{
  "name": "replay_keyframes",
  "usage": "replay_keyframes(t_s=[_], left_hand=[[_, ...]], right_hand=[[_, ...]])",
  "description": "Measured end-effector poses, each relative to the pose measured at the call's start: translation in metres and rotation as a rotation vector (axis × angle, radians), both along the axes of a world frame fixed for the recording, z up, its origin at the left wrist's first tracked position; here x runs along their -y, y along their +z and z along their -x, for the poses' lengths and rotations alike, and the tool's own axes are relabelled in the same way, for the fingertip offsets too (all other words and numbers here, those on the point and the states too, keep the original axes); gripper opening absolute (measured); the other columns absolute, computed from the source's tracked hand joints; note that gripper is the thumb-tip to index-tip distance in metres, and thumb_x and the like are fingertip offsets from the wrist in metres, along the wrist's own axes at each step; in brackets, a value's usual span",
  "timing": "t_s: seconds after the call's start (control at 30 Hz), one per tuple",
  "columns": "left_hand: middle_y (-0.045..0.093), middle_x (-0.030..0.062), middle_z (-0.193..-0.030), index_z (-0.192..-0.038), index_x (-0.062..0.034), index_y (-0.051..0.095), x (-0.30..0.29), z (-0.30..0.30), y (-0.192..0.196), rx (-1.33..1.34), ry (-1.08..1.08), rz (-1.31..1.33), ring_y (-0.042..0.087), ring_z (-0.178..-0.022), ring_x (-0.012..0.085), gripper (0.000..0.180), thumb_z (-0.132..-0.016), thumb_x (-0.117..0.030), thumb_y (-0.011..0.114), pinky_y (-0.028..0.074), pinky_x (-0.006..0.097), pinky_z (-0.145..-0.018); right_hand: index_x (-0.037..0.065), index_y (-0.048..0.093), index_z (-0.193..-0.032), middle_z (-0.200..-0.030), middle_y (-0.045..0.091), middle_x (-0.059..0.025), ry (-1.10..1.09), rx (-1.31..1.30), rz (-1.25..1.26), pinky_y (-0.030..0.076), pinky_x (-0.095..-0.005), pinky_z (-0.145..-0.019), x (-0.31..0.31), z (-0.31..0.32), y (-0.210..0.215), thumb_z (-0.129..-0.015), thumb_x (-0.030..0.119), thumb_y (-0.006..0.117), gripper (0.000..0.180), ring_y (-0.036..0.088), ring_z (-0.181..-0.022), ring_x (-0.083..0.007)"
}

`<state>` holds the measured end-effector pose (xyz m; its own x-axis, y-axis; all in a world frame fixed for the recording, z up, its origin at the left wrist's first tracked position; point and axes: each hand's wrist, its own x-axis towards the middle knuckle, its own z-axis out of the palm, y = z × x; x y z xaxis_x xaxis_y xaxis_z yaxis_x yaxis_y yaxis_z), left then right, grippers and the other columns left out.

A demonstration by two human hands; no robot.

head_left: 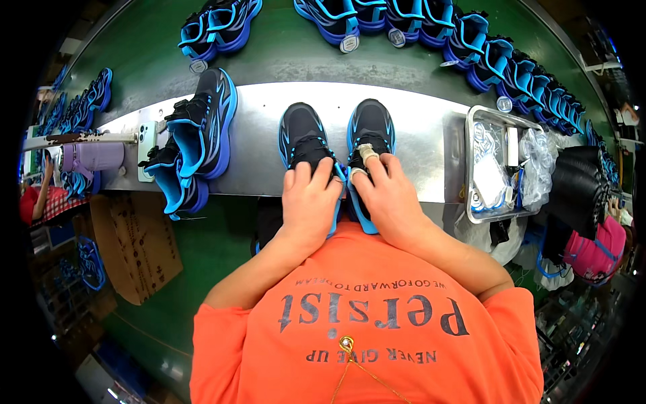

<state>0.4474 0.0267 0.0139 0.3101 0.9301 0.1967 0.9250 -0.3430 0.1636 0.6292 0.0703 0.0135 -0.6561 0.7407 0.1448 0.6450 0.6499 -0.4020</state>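
Two black sneakers with blue soles and trim stand side by side in front of me on the metal work surface (259,158), toes pointing away. My left hand (308,202) has its fingers bent over the laces and opening of the left sneaker (302,129). On the right sneaker (371,122), my right hand (390,198) grips around the tongue and collar. Pale wraps (367,153) cover some fingers of the right hand. Both heels are partly hidden by my hands and shirt.
Left of the hands lies another pair of sneakers (212,124), beside a phone (146,151) and a lilac cup (101,155). A metal tray (470,175) with tags and plastic bags stands right. Rows of sneakers (464,40) line the green table (282,54). A cardboard box (134,242) sits below left.
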Motion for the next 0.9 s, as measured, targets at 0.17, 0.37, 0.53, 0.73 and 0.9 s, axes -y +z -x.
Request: replay_keyframes(t_s=[0.17,0.37,0.53,0.73,0.9], left_hand=[[0.052,0.0084,-0.140,-0.118,-0.0068,0.065,0.015,-0.004,0.025,0.273,0.177,0.148,0.050,-0.097,0.0328,0.039,-0.080,0.000,0.064,0.044,0.044,-0.089],[0.062,0.0155,-0.129,-0.117,-0.0039,0.065,-0.011,0.032,0.027,0.370,-0.078,0.189,0.061,-0.103,0.0301,0.029,-0.099,-0.019,0.048,0.046,0.038,-0.089],[0.062,0.0122,-0.102,-0.097,-0.0042,0.071,-0.019,0.011,0.030,0.530,0.230,0.299,0.061,-0.087,0.0240,0.014,-0.085,-0.012,0.069,0.049,0.035,-0.074],[0.058,0.0040,-0.087,-0.099,-0.0044,0.071,-0.025,0.020,0.022,0.761,0.188,0.361,0.052,-0.068,0.0119,0.020,-0.080,-0.006,0.074,0.043,0.025,-0.061],[0.061,0.0032,-0.088,-0.103,-0.0038,0.069,-0.026,0.008,0.027,0.716,0.300,0.301,0.047,-0.065,0.0118,0.027,-0.078,-0.006,0.076,0.042,0.025,-0.059]], right_hand=[[0.001,0.052,-0.131,-0.144,0.036,-0.0293,0.004,-0.255,0.354,0.042,-0.0483,-0.106,0.005,-0.013,0.020,-0.083,0.010,0.071,0.053,0.041,-0.129,-0.0476],[0.009,0.049,-0.142,-0.152,0.026,-0.0283,0.097,-0.262,0.493,0.028,-0.0486,-0.115,-0.002,-0.028,0.016,-0.089,0.020,0.069,0.058,0.029,-0.140,-0.0465],[0.010,0.066,-0.121,-0.095,0.056,-0.0129,0.085,-0.307,0.530,0.049,-0.0378,-0.076,-0.048,-0.038,0.021,-0.088,0.010,0.066,0.032,0.059,-0.089,-0.0308],[0.011,0.067,-0.118,-0.091,0.055,-0.0117,-0.041,-0.147,0.340,0.048,-0.0378,-0.075,-0.038,-0.032,0.016,-0.084,0.014,0.071,0.035,0.058,-0.086,-0.0298],[0.016,0.069,-0.109,-0.085,0.058,-0.0108,0.141,-0.313,0.559,0.049,-0.0433,-0.071,-0.057,-0.040,0.022,-0.081,0.022,0.075,0.029,0.060,-0.080,-0.0329]])
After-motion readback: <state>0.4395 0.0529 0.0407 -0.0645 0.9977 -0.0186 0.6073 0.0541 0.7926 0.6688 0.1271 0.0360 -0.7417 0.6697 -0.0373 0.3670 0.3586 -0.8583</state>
